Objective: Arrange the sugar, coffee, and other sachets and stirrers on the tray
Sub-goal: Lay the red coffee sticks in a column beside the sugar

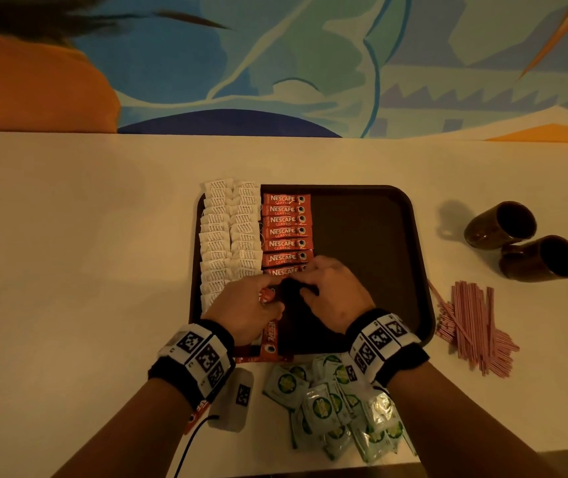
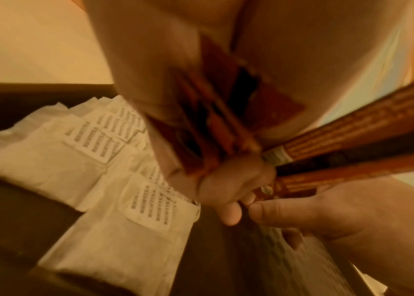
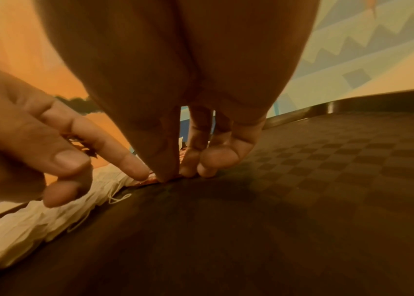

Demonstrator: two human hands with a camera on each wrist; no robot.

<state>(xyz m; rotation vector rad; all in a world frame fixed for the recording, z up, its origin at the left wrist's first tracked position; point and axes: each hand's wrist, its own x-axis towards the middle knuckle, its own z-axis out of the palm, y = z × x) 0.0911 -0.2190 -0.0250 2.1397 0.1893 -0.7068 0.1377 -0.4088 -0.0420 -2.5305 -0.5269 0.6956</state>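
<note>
A dark brown tray (image 1: 361, 236) carries two columns of white sachets (image 1: 229, 232) on its left side and one column of red coffee sachets (image 1: 286, 232) beside them. My left hand (image 1: 244, 305) grips a bundle of red coffee sachets (image 1: 272, 334) in its palm; the left wrist view shows the bundle (image 2: 216, 112) under curled fingers, with the index tip reaching forward. My right hand (image 1: 334, 291) presses straight fingertips (image 3: 188, 170) on the lowest red sachet (image 1: 284, 271) of the column. The tray's right half is bare.
A heap of green sachets (image 1: 337, 401) lies on the table in front of the tray. Pink stirrers (image 1: 475, 326) are piled right of the tray, with two dark mugs (image 1: 499, 225) (image 1: 541, 258) on their sides behind them. A small white device (image 1: 232, 401) lies near the front edge.
</note>
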